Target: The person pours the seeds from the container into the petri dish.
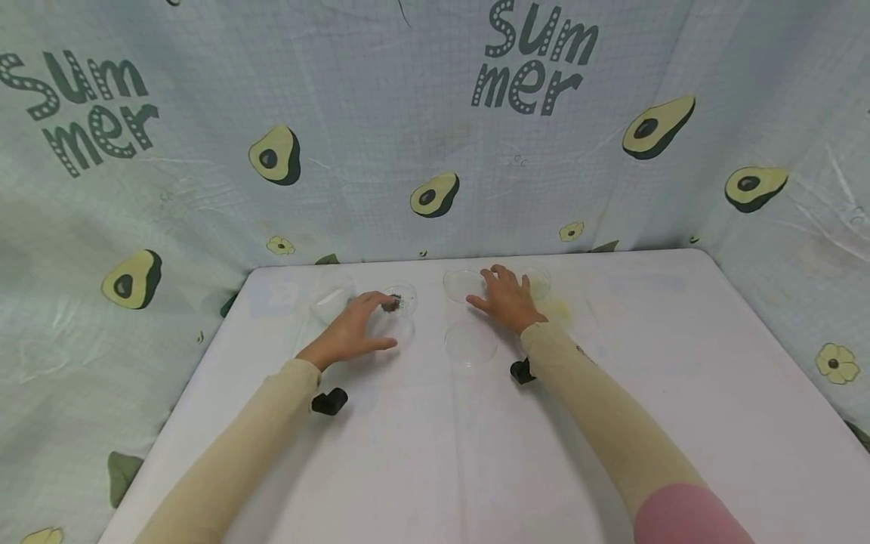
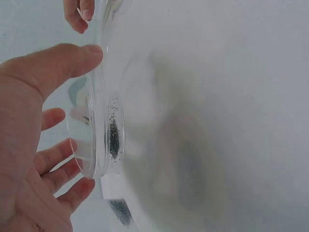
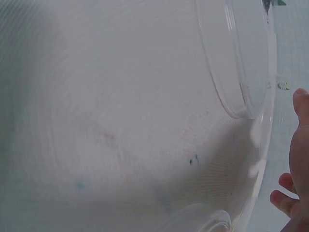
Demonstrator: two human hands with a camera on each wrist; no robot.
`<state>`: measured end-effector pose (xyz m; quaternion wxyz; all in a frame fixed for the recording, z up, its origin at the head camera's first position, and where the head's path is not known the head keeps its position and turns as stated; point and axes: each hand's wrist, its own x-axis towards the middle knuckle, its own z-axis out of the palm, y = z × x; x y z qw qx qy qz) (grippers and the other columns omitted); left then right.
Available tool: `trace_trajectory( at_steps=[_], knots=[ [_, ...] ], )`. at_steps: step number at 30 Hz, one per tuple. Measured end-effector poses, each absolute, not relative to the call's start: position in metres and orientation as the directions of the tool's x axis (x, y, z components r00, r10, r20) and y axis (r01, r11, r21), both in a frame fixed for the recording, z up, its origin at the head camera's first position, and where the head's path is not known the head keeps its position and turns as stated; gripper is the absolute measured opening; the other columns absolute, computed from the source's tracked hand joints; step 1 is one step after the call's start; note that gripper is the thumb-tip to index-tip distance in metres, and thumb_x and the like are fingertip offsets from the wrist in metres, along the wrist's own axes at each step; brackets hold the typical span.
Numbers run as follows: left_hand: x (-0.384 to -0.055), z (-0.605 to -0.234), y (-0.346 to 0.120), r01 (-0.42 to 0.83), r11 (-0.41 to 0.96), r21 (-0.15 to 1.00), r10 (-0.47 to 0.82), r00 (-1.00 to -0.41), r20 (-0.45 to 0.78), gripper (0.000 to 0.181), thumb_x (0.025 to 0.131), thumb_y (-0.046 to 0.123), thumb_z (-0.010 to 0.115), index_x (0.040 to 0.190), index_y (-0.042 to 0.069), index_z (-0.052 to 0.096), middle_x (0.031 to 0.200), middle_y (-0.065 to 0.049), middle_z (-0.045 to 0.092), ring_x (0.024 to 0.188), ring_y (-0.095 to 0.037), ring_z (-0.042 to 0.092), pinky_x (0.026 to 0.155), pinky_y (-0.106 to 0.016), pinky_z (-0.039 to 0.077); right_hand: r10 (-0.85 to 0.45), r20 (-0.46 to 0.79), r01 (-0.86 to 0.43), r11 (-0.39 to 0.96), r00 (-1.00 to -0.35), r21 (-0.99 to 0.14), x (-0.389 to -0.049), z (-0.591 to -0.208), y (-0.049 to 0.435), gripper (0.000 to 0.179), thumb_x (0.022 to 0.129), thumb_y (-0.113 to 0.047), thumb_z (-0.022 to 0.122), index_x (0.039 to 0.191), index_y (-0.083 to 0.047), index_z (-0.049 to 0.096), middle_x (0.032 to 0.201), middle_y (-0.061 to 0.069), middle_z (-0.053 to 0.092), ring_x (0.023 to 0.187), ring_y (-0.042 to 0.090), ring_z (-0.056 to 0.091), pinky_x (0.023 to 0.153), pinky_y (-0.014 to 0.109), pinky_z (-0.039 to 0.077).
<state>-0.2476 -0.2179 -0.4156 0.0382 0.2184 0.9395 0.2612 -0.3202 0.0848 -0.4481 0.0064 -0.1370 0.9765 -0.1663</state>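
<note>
In the head view my left hand (image 1: 353, 332) is spread near two dishes. Just beyond its fingertips lies a clear petri dish with dark granules (image 1: 402, 299), and a bare clear petri dish (image 1: 405, 329) shows between thumb and index finger. Seen from the left wrist, the thumb (image 2: 72, 63) overlaps the upper rim of the clear dish (image 2: 91, 145), with the other fingers loosely bent behind it. My right hand (image 1: 510, 301) hovers with fingers apart among more clear dishes, right of one petri dish (image 1: 458, 285) and beyond a nearer one (image 1: 469, 346). It holds nothing.
Behind the right hand lies another clear dish (image 1: 539, 281), with a pale yellow patch (image 1: 557, 311) near it. Left of my left hand sits a further clear dish (image 1: 329, 302). The white table (image 1: 421, 453) meets a patterned cloth (image 1: 367, 166) at its back edge.
</note>
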Motion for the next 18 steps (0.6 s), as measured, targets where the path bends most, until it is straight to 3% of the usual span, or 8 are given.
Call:
trace_trajectory(
  at_steps=[18],
  knots=[
    [-0.270, -0.427, -0.202, 0.299, 0.855, 0.424, 0.314, -0.949, 0.036, 0.073, 0.085, 0.037, 0.073, 0.142, 0.004, 0.042, 0.147, -0.015, 0.043, 0.138, -0.034, 0.039, 0.114, -0.050, 0.033, -0.268, 0.033, -0.264, 0.910, -0.963, -0.320, -0.318, -0.448, 0.082, 0.068, 0.096, -0.051, 0.052, 0.146, -0.007, 0.038, 0.151, 0.017, 0.036, 0.142, 0.034, 0.033, 0.114, 0.068, 0.018]
  ],
)
